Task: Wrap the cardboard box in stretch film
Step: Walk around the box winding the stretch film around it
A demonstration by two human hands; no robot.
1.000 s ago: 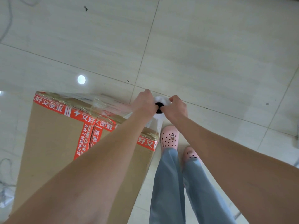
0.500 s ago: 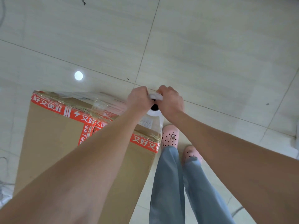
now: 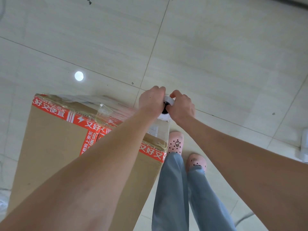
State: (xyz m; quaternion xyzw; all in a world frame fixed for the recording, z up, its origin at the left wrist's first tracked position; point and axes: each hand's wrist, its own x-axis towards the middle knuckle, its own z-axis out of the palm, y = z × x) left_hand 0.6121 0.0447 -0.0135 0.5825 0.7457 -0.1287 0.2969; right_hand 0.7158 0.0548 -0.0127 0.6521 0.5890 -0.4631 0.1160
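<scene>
Cardboard box [image 3: 53, 147] stands on the tiled floor [image 3: 216, 55], lower left of view, just left of the person's legs and partly under the left forearm. Red tape [image 3: 73, 116] runs along its top edges, white characters "好又便宜" repeated with a lightning-bolt mark; a second strip down the near face reads partly "上京东", rest covered by the arm. Clear stretch film [image 3: 103, 110] lies wrinkled over the box's far top edge and corner. A white label [image 3: 152, 130] under the film is too blurred to read. Film roll [image 3: 169, 99], white with a dark core hole, is held above the box's far right corner. Left grip [image 3: 152, 101] has fingers curled round the roll from the left; right grip [image 3: 181, 107] has fingers curled on it from the right, both closed tight on it. Below: blue-grey trousers [image 3: 171, 189], pink clogs [image 3: 175, 142] with dark holes. Round light reflection [image 3: 79, 76] on the floor beyond the box. White object [image 3: 304, 147] at right edge, unclear.
</scene>
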